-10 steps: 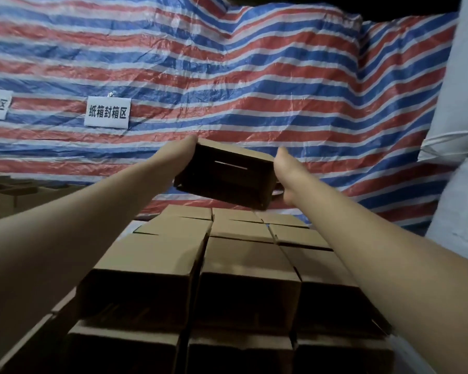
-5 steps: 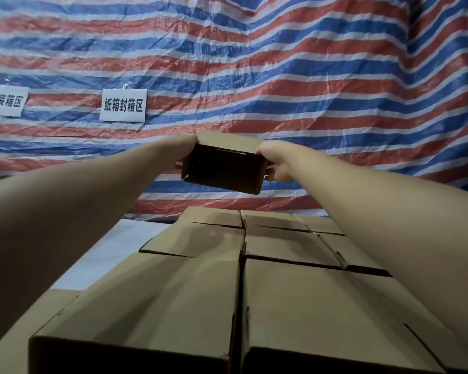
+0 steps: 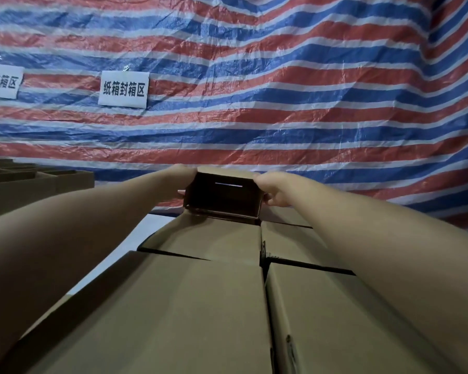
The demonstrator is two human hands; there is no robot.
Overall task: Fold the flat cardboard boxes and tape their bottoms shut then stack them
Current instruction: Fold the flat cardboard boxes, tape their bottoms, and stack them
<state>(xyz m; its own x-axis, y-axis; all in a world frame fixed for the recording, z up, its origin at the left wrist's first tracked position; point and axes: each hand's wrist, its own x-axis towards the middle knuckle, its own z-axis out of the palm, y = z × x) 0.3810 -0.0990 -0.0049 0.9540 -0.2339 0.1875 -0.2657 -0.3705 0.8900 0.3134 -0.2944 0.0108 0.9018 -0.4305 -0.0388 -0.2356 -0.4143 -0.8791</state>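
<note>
A small folded cardboard box point(image 3: 223, 195) is held at arm's length with its open side turned toward me; a thin slit of light shows in its taped bottom. My left hand point(image 3: 180, 175) grips its left wall and my right hand point(image 3: 272, 191) grips its right wall, fingers curled round the edge. The box's lower edge touches or nearly touches the far end of a stack of brown folded boxes point(image 3: 206, 306) that fills the foreground, several rows deep.
A red, blue and white striped tarp point(image 3: 281, 90) hangs behind, with two white paper signs point(image 3: 123, 89) pinned to it. More open brown boxes point(image 3: 25, 182) stand at the far left. A pale floor strip point(image 3: 146, 228) shows left of the stack.
Both hands have lowered the box from mid-air down to the far end of the stack. My view has moved closer over the stacked boxes.
</note>
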